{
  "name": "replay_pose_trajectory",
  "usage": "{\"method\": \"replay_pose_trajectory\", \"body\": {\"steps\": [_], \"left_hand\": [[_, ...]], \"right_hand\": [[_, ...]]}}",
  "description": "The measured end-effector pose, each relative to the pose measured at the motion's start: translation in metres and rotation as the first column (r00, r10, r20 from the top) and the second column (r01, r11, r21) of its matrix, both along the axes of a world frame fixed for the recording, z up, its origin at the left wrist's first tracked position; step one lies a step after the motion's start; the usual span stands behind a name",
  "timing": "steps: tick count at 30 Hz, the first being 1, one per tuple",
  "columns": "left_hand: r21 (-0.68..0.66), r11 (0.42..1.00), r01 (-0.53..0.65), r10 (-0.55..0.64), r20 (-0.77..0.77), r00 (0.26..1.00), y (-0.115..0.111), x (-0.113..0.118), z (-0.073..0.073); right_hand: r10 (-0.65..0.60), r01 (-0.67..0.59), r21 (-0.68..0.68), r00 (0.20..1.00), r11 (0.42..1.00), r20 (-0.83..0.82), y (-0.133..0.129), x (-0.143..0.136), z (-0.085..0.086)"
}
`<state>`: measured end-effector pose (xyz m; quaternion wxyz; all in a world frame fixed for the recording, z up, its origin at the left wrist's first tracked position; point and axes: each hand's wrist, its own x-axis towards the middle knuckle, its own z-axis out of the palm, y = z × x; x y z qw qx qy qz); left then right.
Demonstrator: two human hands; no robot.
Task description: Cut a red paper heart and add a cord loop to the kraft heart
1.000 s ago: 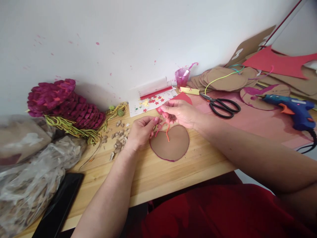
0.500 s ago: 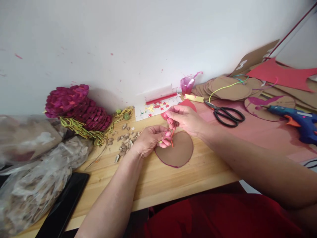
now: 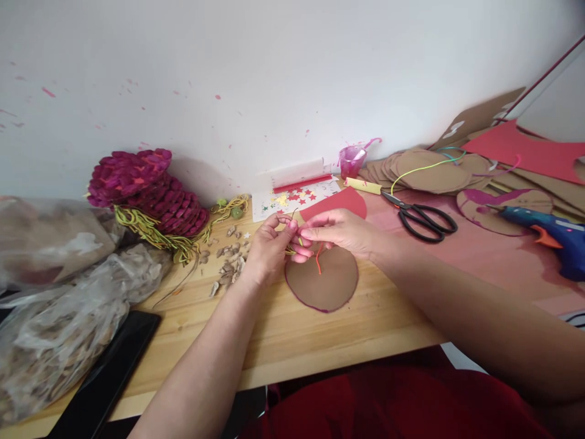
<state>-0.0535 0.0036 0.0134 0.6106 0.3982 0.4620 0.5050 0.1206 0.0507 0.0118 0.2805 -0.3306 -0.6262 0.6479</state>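
My left hand (image 3: 273,245) is closed in a pinch on a thin cord (image 3: 294,212), whose dark end pokes up above the fingertips; a yellowish strand shows below them. Right against it, my right hand (image 3: 343,234) has thumb and fingers pressed together on the cord as well. An orange cord end (image 3: 319,263) hangs down under the right fingers. Whether the orange and yellowish strands are one piece is hidden in the fingers. Beneath both hands lies a round cardboard disc (image 3: 326,291) with a purple edge.
Black-handled scissors (image 3: 425,221), a blue glue gun (image 3: 548,228) and stacked cardboard discs (image 3: 425,169) lie to the right. Behind are a red paper piece (image 3: 340,204), star confetti (image 3: 292,198) and a purple-stained cup (image 3: 353,161). Left are shell-like pieces (image 3: 228,271), a magenta ornament (image 3: 146,183) and plastic bags (image 3: 68,341).
My hands have come together side by side, the left turning upward and the right lowering slightly. A cord end now sticks up above the left fingertips, and more of the orange end shows.
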Motion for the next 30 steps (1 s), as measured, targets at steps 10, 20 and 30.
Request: {"method": "replay_pose_trajectory", "body": {"steps": [10,20,30], "left_hand": [[0.042,0.999,0.028,-0.029,0.023,0.999,-0.004,0.006,0.000],[0.076,0.995,0.070,-0.073,0.035,0.997,0.000,0.005,-0.010],[0.036,0.998,0.049,-0.051,0.074,0.996,0.002,0.007,-0.009]], "right_hand": [[0.125,-0.155,-0.131,0.969,0.979,-0.213,-0.008,-0.007,0.003],[0.115,-0.140,-0.159,0.980,0.977,-0.161,-0.006,-0.008,-0.002],[0.039,-0.067,-0.186,0.988,0.980,-0.150,-0.004,-0.009,-0.005]]}}
